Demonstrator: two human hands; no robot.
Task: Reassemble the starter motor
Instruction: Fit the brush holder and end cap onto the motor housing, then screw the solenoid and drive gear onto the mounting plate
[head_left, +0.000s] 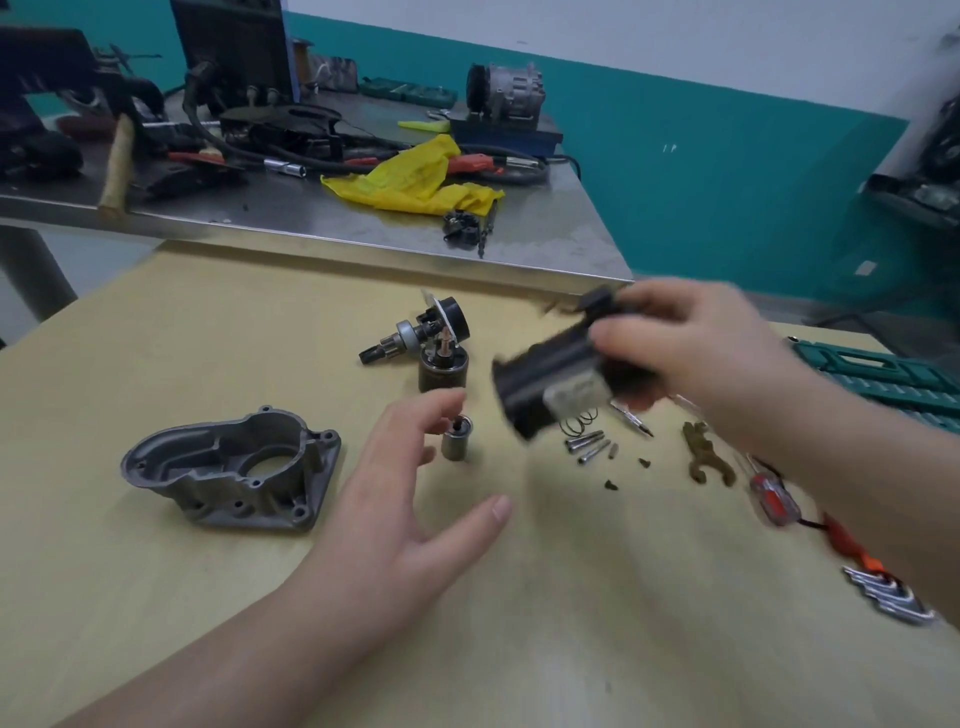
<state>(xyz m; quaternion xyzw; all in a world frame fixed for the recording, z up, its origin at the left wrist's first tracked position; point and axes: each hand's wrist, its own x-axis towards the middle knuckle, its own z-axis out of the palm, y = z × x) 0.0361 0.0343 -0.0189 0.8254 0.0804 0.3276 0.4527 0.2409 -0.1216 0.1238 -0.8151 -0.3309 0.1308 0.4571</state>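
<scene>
The pale label on the blurred black cylindrical motor housing (558, 384) carries print too smeared to read, and no other writing is legible. The right hand (691, 343) grips that housing, fingers curled round it, tilted in the air above a thin wire spring (579, 422) and several small silver bolts (589, 444) lying on the table. The left hand (410, 499) hovers with fingers spread wide and straight, holding nothing, just beside a small upright steel cylinder (457, 439). To its left sits a cast grey aluminium end housing (234, 467), rough-surfaced, with bolt holes. Behind stand a dark armature (443, 370) and a geared shaft assembly (415, 338). A red-handled screwdriver (771, 499) lies at right. The surface is a smooth pale-yellow wooden table (156, 597); beyond it is a cluttered steel workbench (545, 228) bearing a crumpled yellow cloth (415, 179), against a teal and white wall (701, 171).
</scene>
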